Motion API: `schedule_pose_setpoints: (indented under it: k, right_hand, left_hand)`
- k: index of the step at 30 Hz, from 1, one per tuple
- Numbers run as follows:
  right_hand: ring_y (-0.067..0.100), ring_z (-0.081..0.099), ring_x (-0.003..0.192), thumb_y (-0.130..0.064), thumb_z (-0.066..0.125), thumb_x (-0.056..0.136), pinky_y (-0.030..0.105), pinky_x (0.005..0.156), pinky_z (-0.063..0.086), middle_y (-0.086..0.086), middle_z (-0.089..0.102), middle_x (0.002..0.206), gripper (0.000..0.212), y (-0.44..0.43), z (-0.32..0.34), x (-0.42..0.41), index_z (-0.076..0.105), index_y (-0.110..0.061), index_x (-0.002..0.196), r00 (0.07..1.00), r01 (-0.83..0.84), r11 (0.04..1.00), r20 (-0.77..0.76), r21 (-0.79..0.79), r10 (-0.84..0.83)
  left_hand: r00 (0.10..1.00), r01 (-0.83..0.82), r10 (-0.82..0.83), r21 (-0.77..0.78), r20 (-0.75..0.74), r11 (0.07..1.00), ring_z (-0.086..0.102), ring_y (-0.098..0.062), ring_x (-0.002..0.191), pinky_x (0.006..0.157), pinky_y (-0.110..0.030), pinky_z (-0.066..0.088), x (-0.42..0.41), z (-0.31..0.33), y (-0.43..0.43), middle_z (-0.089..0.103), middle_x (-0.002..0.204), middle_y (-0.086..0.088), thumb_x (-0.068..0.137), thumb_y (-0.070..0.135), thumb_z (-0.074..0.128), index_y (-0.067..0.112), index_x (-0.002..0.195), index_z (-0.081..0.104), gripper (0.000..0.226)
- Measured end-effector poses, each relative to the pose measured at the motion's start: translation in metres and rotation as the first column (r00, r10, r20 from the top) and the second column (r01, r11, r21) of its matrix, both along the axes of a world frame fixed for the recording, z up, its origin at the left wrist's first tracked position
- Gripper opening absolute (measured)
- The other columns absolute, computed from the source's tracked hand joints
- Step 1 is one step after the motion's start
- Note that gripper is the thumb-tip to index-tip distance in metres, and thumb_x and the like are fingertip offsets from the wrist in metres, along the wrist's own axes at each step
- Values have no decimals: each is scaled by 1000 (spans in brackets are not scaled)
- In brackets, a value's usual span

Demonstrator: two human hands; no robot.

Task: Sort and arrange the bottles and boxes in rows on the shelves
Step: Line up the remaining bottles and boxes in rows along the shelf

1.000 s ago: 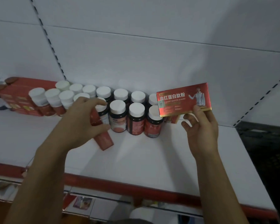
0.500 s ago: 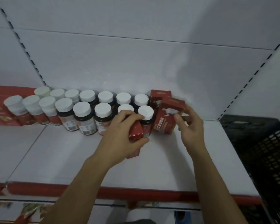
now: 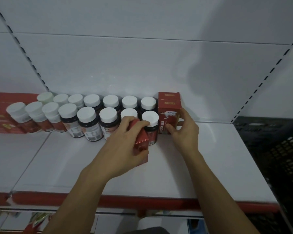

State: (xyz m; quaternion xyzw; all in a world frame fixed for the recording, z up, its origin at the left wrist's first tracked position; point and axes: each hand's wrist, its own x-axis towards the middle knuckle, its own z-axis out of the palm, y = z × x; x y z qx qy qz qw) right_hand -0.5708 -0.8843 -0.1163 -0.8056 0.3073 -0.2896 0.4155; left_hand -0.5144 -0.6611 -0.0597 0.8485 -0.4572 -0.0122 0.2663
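Two rows of dark bottles with white caps (image 3: 108,114) stand along the back of the white shelf (image 3: 210,166). Right of them two red boxes stand upright, one behind the other; the rear box (image 3: 169,95) is against the back wall. My right hand (image 3: 184,132) grips the front red box (image 3: 167,120), which stands on the shelf beside the last bottle. My left hand (image 3: 123,146) holds a second small red box (image 3: 141,144) tilted in front of the bottle row, its fingers touching a cap.
Larger red boxes (image 3: 0,114) lie at the far left of the shelf. A black plastic crate (image 3: 277,149) stands at the right end. The shelf has a red front edge (image 3: 142,201), with lower shelves below.
My right hand has stood its red box upright on the shelf beside the bottles, in front of the rear box. My left hand still holds its box in front of the bottles.
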Motion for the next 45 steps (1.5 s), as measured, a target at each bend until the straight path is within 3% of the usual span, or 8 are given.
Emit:
schedule_pose_setpoints:
  k: [6, 9, 15, 22, 29, 37, 41, 45]
  right_hand:
    - [15, 61, 113, -29, 81, 84, 40, 98, 53, -3, 56, 139, 80, 4, 1, -13, 37, -28, 151, 998, 62, 993, 10, 96, -63]
    - [8, 60, 103, -28, 76, 88, 38, 84, 57, -11, 59, 125, 55, 19, 21, -33, 48, -33, 135, 969, 97, 995, 224, 32, -101]
    - [19, 57, 126, -29, 74, 87, 33, 94, 56, -5, 59, 134, 62, 40, 50, -68, 46, -25, 142, 736, -675, 718, 234, 171, 636]
    - [26, 67, 115, -21, 65, 91, 39, 86, 60, 4, 70, 121, 45, 44, 38, -67, 54, -22, 134, 840, -496, 773, 444, 396, 312]
    - [26, 63, 122, -16, 77, 85, 39, 90, 59, 1, 66, 127, 62, 49, 42, -72, 48, -26, 139, 831, -510, 779, 441, 363, 339]
    - [28, 65, 119, -8, 82, 75, 46, 87, 59, 6, 65, 129, 73, 44, 47, -64, 50, -22, 138, 838, -422, 767, 531, 483, 127]
    - [7, 71, 95, 0, 81, 78, 24, 73, 57, -7, 73, 106, 64, 25, 65, -68, 52, -18, 132, 846, -158, 877, 521, 453, -117]
    - [6, 70, 91, -12, 83, 79, 24, 76, 55, -15, 73, 97, 50, -3, 70, -84, 55, -24, 119, 855, -102, 933, 509, 345, -95]
  left_hand:
    - [996, 16, -22, -72, -85, 997, 52, -4, 112, 87, -30, 52, -1, 8, 5, 35, 134, 20, 78, 39, 74, 45, 145, 37, 77]
    - [983, -35, -7, -227, -181, 973, 50, 3, 120, 93, -29, 50, -2, 18, 6, 46, 133, 23, 79, 44, 80, 49, 142, 39, 75]
    - [933, -110, -39, -389, -357, 915, 61, -9, 117, 94, -42, 55, -4, 30, -12, 61, 124, 11, 76, 70, 70, 44, 131, 52, 63]
    - [857, -135, -123, -449, -500, 883, 68, -9, 90, 69, -27, 55, -6, 42, -16, 65, 115, 10, 102, 45, 45, 31, 138, 53, 39]
    - [867, -214, -76, -505, -493, 836, 70, -14, 105, 77, -33, 60, -4, 34, -15, 65, 120, 0, 107, 34, 46, 30, 137, 49, 30]
    - [636, -312, -237, -525, -735, 792, 73, -23, 102, 85, -32, 61, -22, 40, -13, 70, 116, -9, 107, 10, 45, 24, 133, 52, 31]
    - [856, -240, -23, -436, -517, 868, 68, -13, 88, 68, -34, 54, -4, 38, -8, 70, 111, 12, 102, 16, 56, 29, 112, 66, 19]
    - [989, -145, 140, -368, -41, 918, 53, -10, 96, 82, -30, 42, 12, 29, -14, 59, 107, 19, 91, 25, 71, 28, 109, 65, 19]
